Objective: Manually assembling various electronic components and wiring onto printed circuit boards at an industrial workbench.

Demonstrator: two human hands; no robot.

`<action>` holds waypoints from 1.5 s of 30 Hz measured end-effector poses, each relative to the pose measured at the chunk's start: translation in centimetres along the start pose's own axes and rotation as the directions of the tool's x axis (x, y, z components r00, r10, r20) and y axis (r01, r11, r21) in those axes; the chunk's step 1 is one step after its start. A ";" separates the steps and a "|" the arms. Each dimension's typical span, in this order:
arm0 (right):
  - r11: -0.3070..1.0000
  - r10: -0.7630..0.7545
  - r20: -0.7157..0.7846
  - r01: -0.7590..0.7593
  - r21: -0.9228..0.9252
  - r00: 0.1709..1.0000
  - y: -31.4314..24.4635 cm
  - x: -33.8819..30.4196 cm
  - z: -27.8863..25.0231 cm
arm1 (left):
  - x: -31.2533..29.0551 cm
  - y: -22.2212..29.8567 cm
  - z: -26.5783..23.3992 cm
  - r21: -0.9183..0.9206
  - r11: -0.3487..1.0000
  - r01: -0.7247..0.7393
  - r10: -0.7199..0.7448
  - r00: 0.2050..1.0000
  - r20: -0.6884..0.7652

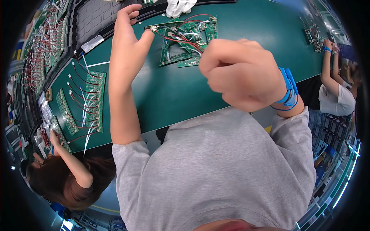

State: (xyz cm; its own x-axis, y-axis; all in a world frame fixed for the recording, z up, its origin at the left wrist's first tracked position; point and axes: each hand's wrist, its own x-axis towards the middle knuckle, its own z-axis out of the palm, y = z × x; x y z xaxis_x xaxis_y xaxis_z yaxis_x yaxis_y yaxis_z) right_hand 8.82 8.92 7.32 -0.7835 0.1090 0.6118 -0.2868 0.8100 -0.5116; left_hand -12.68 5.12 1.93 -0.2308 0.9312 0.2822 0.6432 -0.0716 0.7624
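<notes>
My left hand (pixel 129 36) reaches over the green table, its fingers spread and its thumb against the connector end of a narrow green circuit board (pixel 165 25). That board is tilted above a loose pile of green circuit boards (pixel 174 57). Red, black and white wires (pixel 189 41) run from the connector across the pile to my right hand (pixel 244 73), which is closed in a fist at the pile's right side. The fist hides the wire ends. A blue wrist strap (pixel 288 87) circles my right wrist.
To the left lies a row of joined boards (pixel 98 102) with several wire leads, beside a narrower board strip (pixel 66 111). White gloves (pixel 180 7) and a black tray (pixel 92 19) are at the far side. Co-workers sit at left (pixel 73 177) and right (pixel 337 96).
</notes>
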 end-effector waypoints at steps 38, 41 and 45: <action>0.993 -0.007 0.187 0.029 -0.114 0.982 -20.4 -1.3 2.5 | 0.6 2.7 -0.2 -0.038 0.999 0.019 -0.018 1.000 0.005; 0.992 -0.035 0.202 0.059 -0.111 0.979 -17.4 -1.9 2.1 | 0.1 2.5 -0.2 -0.024 0.997 0.071 -0.071 0.997 0.015; 0.981 0.074 0.202 -0.035 -0.189 0.977 -5.6 2.2 -0.6 | 1.4 0.8 0.9 -0.023 0.992 -0.124 0.125 0.990 0.068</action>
State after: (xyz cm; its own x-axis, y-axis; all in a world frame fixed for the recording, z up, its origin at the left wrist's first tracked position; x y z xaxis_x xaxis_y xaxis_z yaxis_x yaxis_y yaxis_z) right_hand 9.00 4.98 11.90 -0.8977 0.0500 0.4378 -0.1496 0.8999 -0.4095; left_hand -11.81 6.74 2.39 -0.0982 0.9369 0.3355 0.6502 -0.1948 0.7344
